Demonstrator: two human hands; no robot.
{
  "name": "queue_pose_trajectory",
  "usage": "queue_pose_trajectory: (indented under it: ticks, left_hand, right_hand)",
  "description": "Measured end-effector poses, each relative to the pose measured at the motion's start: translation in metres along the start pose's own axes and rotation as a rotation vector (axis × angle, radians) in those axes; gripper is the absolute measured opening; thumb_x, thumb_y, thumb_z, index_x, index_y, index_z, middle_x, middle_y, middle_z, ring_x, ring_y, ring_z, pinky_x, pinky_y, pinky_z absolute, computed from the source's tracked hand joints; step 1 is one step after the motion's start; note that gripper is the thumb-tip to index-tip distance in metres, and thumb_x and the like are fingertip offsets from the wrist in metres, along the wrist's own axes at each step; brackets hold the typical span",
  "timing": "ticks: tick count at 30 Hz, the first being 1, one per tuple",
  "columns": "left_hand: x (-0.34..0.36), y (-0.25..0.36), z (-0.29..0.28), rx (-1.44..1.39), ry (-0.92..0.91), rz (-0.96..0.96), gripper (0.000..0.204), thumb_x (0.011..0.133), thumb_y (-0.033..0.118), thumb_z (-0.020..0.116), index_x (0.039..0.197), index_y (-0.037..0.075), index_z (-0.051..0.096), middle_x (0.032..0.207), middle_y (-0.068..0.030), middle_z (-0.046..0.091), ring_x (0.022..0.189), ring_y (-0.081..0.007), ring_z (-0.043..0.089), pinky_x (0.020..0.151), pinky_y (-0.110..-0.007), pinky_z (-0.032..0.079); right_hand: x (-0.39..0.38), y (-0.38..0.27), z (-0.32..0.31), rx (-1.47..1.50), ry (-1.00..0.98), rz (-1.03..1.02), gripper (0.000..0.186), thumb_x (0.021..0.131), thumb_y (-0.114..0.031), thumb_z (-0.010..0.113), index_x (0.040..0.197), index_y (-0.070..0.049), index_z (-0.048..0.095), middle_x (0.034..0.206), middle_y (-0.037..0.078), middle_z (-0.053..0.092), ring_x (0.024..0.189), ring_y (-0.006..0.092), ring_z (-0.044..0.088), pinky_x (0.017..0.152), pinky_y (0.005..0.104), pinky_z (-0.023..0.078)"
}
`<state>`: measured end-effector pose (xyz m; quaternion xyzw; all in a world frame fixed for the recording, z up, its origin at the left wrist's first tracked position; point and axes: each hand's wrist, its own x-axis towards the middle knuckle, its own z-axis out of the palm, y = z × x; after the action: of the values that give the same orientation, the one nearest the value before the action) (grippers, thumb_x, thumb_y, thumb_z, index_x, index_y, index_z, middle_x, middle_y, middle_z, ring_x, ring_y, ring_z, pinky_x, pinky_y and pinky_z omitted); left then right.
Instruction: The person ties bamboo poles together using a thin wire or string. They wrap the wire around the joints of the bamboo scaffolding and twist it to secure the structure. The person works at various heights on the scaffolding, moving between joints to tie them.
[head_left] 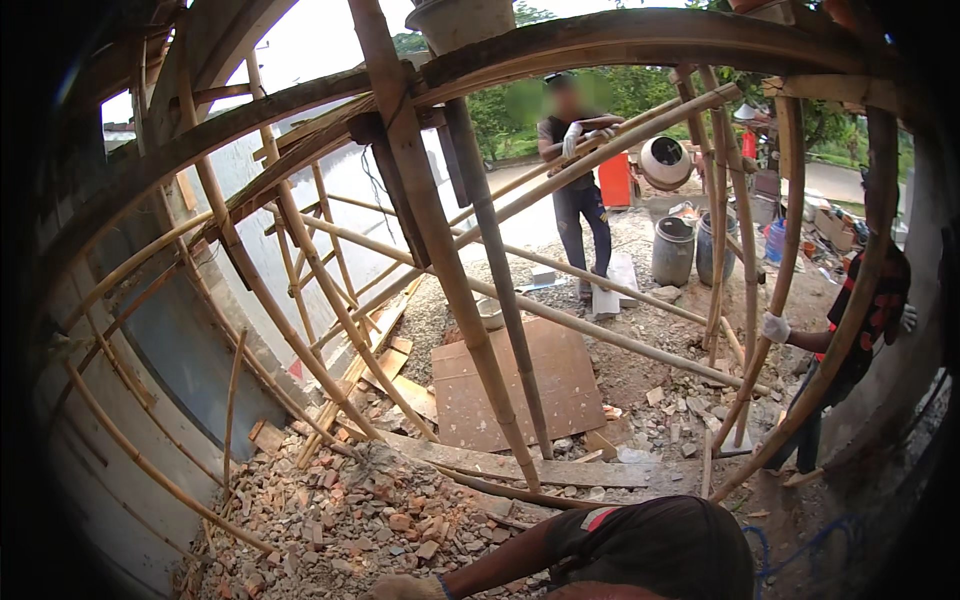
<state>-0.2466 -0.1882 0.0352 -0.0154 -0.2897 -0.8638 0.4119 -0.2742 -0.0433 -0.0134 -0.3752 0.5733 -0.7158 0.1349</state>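
My right arm reaches left along the lower edge from a dark sleeve point(600, 525) with red and white trim. At its end is my right hand point(408, 588) in a pale work glove, cut off by the frame edge. Its fingers are mostly hidden, so I cannot make out any grip or held thing. Nearest to it lies a heap of broken bricks and rubble point(370, 530). Just beyond my arm, a bamboo pole point(470, 320) slants up to a curved timber beam point(620, 45). My left hand is out of view.
Bamboo scaffolding point(300, 250) stands ahead and left. A plywood sheet point(520, 385) lies beyond the rubble. At right a person point(850, 320) has a gloved hand on a pole. Another person point(578, 180) leans on bamboo rails near a cement mixer point(666, 163) and drums point(673, 252).
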Motion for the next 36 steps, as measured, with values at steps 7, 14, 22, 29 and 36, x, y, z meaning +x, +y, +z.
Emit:
queue_pose_trajectory:
  ticks: [7,14,22,29,36]
  left_hand:
    - [-0.027,-0.031,0.046,-0.16,-0.226,-0.245,0.018,0.102,0.021,0.043,0.087,0.011,0.045,0.077,-0.0011,0.045,0.067,-0.0122,0.038,0.06,-0.033,0.035]
    - [-0.046,-0.045,0.072,-0.303,-0.385,-0.437,0.023,0.1,0.024,0.046,0.08,0.012,0.046,0.081,-0.0016,0.049,0.071,-0.0131,0.042,0.061,-0.035,0.036]
    - [-0.018,-0.023,0.061,-0.572,-0.573,-0.479,0.029,0.098,0.027,0.049,0.073,0.013,0.046,0.084,-0.0023,0.053,0.076,-0.0142,0.047,0.063,-0.037,0.037]
    - [-0.01,-0.013,0.036,-0.609,-0.345,-0.351,0.009,0.107,0.012,0.041,0.104,0.008,0.048,0.075,-0.0014,0.037,0.068,-0.0137,0.039,0.069,-0.03,0.039]
    - [-0.008,0.02,0.0,-0.511,-0.127,-0.167,0.009,0.104,0.013,0.046,0.097,0.01,0.051,0.071,0.002,0.031,0.063,-0.011,0.027,0.063,-0.028,0.029]
  right_hand:
    - [-0.057,-0.044,-0.047,-0.108,0.222,0.078,0.02,0.084,-0.017,0.071,0.098,-0.006,0.062,0.078,0.007,0.062,0.068,0.0209,0.06,0.06,0.0357,0.049]
    - [-0.106,-0.075,-0.058,0.006,-0.028,0.329,0.02,0.082,-0.018,0.073,0.095,-0.006,0.062,0.076,0.006,0.061,0.067,0.0182,0.059,0.059,0.0342,0.048]
    - [-0.102,-0.091,-0.083,-0.385,0.257,0.012,0.024,0.079,-0.017,0.079,0.095,-0.005,0.065,0.081,0.005,0.063,0.073,0.0176,0.06,0.064,0.0336,0.049]
    - [-0.083,-0.076,-0.074,-1.265,0.353,-0.468,0.049,0.059,-0.018,0.088,0.103,-0.014,0.068,0.09,0.005,0.066,0.075,0.0238,0.068,0.063,0.0367,0.053]
    - [-0.034,-0.031,-0.07,-1.155,0.088,-0.637,0.034,0.066,-0.015,0.081,0.096,-0.015,0.065,0.075,0.0,0.062,0.062,0.0188,0.064,0.051,0.0349,0.049]
